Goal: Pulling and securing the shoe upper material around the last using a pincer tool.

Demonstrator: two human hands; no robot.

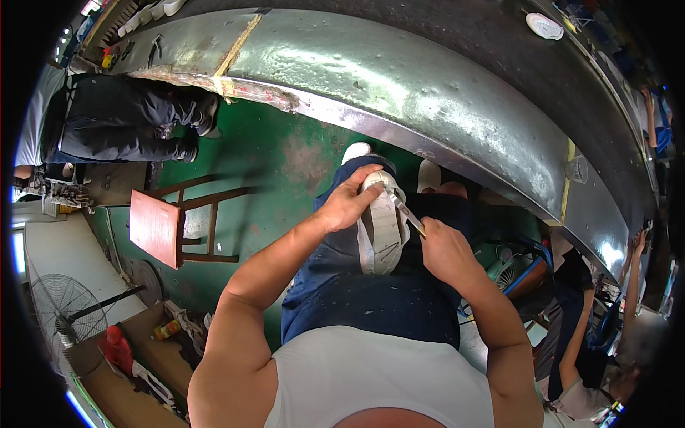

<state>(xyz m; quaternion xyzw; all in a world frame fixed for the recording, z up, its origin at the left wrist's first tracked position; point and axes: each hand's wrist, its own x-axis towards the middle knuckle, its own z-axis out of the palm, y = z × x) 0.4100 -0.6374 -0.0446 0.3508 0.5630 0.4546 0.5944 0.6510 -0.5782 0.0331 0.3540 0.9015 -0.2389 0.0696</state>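
Observation:
An off-white shoe [383, 232] lies lengthwise on my lap over dark blue trousers, its toe pointing away from me. A few dark marks show on its upward face near the close end. My left hand [351, 199] grips the shoe around the toe, with the thumb pressed on top. In my right hand [446, 248] is a slim, flat, metal-looking tool [406, 212], its pale handle inside the closed fingers. The tool's far end meets the right edge of the shoe near the toe. I cannot tell its exact kind.
A metal-covered workbench [342, 78] curves across the far side, with pliers [155, 50] and a white shoe [544, 26] on it. A wooden stool [155, 227] stands at left, near a fan [66, 314] and a box [135, 342]. Other people are at left and right.

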